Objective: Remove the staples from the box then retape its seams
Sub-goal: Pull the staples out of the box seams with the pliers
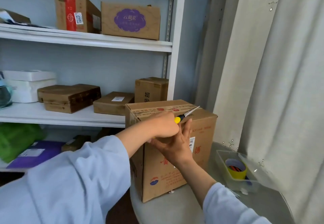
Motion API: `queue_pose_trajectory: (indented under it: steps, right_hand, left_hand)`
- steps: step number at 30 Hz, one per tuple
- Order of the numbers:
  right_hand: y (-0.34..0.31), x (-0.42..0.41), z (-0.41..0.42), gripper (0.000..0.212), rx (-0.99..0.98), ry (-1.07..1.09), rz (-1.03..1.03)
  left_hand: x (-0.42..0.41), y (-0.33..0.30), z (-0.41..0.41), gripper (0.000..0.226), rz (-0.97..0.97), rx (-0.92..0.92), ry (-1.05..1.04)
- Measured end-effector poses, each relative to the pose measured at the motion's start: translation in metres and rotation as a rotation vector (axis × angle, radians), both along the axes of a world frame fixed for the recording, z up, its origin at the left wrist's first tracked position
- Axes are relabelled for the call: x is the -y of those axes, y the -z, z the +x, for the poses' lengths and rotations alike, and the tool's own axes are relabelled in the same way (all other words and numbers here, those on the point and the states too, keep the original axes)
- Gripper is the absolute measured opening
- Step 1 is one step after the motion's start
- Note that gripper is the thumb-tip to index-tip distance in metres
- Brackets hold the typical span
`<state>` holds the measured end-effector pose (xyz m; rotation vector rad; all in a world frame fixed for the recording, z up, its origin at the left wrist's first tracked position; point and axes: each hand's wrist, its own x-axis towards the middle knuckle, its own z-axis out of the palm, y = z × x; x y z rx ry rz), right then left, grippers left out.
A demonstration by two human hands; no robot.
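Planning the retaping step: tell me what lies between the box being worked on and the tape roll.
In the head view, bare grey tabletop separates the box from the clear tray; the tray's near wall then stands before the yellow tape roll inside it.

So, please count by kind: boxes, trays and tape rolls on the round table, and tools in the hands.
Cardboard box: 1
Clear plastic tray: 1
Yellow tape roll: 1
Screwdriver, in the left hand: 1
Total: 4

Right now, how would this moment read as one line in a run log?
step: staple removal | left hand: grips screwdriver, tip at top seam | right hand: open, flat against box | tape: in tray, untouched
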<state>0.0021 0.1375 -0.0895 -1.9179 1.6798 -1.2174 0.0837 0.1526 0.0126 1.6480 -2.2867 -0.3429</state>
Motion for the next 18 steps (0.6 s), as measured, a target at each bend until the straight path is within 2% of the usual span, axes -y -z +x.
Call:
queue_pose_trajectory:
  steps: [4,8,10,13,16,18]
  right_hand:
    - [0.003,-0.001,0.005,0.108,0.029,0.085,-0.025]
    - [0.007,0.002,0.015,0.100,0.034,0.185,-0.031]
    - [0.009,0.002,0.017,0.100,-0.010,0.223,-0.037]
    - [0.009,0.002,0.017,0.098,-0.102,0.230,-0.078]
    - [0.012,0.005,0.000,0.087,-0.133,0.226,-0.146]
    - [0.014,0.005,-0.018,0.081,-0.139,0.222,-0.204]
  left_hand:
    - [0.010,-0.003,0.012,0.029,-0.029,-0.087,-0.016]
    - [0.015,-0.001,0.017,0.010,-0.041,-0.097,-0.040]
    - [0.018,-0.003,0.018,0.010,-0.035,-0.142,-0.052]
    - [0.023,-0.004,0.019,0.018,-0.023,-0.387,-0.062]
    - [0.028,-0.004,0.021,0.012,-0.022,-0.657,-0.070]
    - [0.035,-0.001,0.026,0.010,-0.116,-0.614,-0.084]
